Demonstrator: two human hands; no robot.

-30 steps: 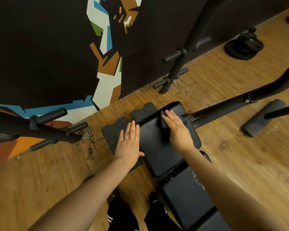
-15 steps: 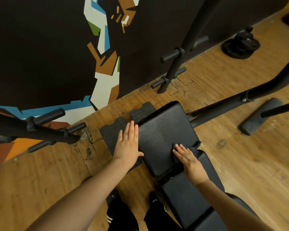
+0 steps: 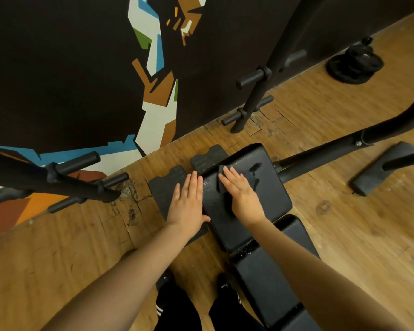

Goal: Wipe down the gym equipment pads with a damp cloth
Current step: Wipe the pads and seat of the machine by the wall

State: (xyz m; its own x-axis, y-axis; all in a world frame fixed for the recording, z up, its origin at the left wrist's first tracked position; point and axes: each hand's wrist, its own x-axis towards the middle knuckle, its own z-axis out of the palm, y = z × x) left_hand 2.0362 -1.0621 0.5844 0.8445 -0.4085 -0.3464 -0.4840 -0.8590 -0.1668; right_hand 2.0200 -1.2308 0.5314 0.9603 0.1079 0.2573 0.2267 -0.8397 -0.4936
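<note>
Centrally, the right hand [image 3: 243,198] is pressing a dark cloth [image 3: 237,179] flat-fingered onto the black bench pad [image 3: 270,187], while the left hand [image 3: 189,204] is lying flat, fingers straight, along the pad's left edge.

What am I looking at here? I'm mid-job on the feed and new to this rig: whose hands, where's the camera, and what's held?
There is no machine: the one camera sits on a person's head, looking down at their bare arms. The right hand presses a dark cloth flat onto the black bench pad, fingers straight. The left hand lies flat along the pad's left edge and holds nothing. A second pad lies nearer the person. Around it are a wooden floor, black rack posts and weight plates by the wall.
</note>
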